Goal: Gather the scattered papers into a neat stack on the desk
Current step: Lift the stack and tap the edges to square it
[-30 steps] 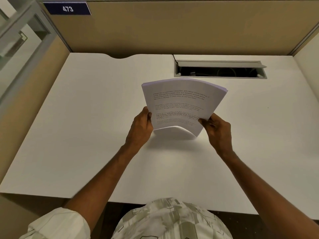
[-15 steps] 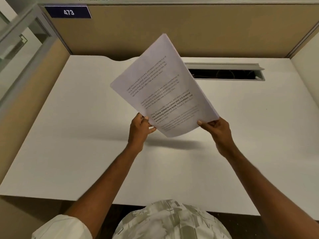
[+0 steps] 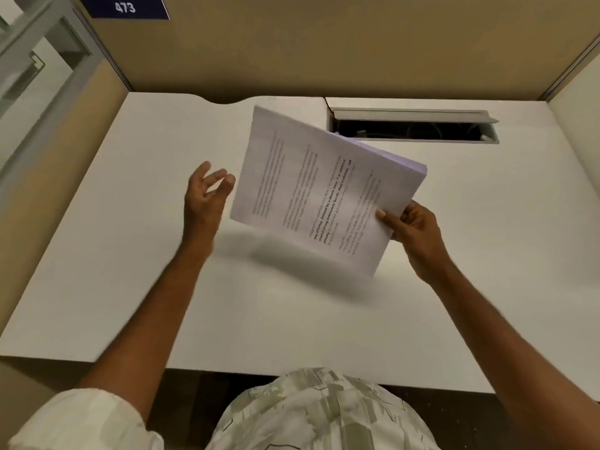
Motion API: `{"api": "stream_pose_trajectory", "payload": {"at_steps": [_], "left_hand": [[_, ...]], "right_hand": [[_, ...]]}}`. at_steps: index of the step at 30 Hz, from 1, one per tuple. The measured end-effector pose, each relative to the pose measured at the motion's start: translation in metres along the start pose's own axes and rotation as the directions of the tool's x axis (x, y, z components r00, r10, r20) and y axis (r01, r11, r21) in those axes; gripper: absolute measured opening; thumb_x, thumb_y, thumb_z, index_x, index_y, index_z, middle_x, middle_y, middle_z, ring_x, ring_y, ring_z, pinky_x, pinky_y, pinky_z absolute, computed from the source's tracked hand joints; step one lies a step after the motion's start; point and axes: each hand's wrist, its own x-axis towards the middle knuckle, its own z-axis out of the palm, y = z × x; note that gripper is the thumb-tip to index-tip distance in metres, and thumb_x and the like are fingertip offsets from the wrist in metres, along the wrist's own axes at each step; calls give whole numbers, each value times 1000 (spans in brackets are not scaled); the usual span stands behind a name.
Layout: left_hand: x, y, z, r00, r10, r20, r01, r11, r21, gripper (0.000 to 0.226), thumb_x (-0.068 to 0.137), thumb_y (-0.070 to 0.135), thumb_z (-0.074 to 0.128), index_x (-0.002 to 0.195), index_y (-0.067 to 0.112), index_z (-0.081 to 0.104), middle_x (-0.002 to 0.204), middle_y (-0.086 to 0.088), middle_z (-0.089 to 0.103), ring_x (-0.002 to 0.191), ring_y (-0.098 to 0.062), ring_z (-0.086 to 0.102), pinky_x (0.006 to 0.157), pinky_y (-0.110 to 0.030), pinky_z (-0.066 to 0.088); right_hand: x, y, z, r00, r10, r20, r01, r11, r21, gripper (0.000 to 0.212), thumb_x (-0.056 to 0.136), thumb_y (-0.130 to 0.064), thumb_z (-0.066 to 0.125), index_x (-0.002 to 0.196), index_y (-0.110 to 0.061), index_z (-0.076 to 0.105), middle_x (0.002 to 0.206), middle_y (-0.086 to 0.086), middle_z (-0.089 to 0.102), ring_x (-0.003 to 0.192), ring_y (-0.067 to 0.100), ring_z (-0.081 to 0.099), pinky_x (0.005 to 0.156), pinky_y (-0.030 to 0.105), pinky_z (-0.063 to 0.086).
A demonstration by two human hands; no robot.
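The stack of papers (image 3: 319, 193) sits in the centre of the frame, held up off the white table (image 3: 130, 254) and turned at a slant, so its printed lines run nearly up and down the picture. The top sheet carries several blocks of text, one of them in bold (the words are too blurred to read in full). Along the upper right edge the layered sheet edges show as a thick band, roughly flush. A soft shadow lies on the table just below the stack.

The right hand (image 3: 414, 235), right of centre, has its grip clamped on the stack's lower right edge: the thumb presses on the printed face and the fingers wrap behind. The left hand (image 3: 204, 203), left of centre, is beside the stack's left edge with its grip apart, fingers spread and curled, holding nothing; whether a fingertip touches the paper cannot be told.

Both forearms reach up from the bottom of the frame, a pale rolled sleeve (image 3: 87, 420) at lower left and a patterned shirt (image 3: 321, 414) at bottom centre.

In the upper right of the table an open cable slot (image 3: 412, 129) shows dark with its grey flap raised. Tan partition walls (image 3: 324, 50) enclose the table, and a dark blue plate reading 473 (image 3: 125, 7) is at upper left.
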Motion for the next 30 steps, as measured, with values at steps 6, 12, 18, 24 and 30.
{"api": "stream_pose_trajectory", "payload": {"at_steps": [6,12,18,24,30], "left_hand": [[8,-8,2,923,-53,381,-112,910,399,72,99,30,62,158,19,23,145,-2,47,123,-18,56,98,-29,48],[-20,-48,15,876,-173,450,98,978,185,44,105,30,51,147,21,43,138,0,62,123,-19,64,106,-50,51],[-29,-49,33,907,-116,406,98,993,64,32,106,20,47,138,18,53,129,-4,68,118,-24,67,96,-40,57],[-34,-37,49,930,5,367,-24,999,48,32,101,36,44,132,38,52,117,14,69,107,-4,67,80,-18,57],[-58,-64,43,945,-13,326,0,999,41,30,104,31,44,130,42,52,115,21,69,111,1,64,85,-14,53]], "right_hand": [[-5,0,-14,998,44,53,-37,990,-136,26,99,-22,69,124,-18,73,116,6,79,104,29,77,92,53,61],[-11,10,-19,992,94,89,-80,985,-155,24,99,-24,69,122,-17,74,117,5,79,104,30,77,95,55,60],[-11,21,-23,997,77,27,-72,988,-135,30,106,-19,57,135,-14,61,127,7,74,116,29,71,101,57,56],[-11,25,-5,994,-53,-94,38,986,-160,35,110,-20,48,145,-19,50,132,4,66,121,19,66,93,34,57],[-31,55,1,983,-22,-183,-14,982,-189,35,109,-16,48,144,-21,48,124,-13,66,111,-3,64,85,16,55]]}}
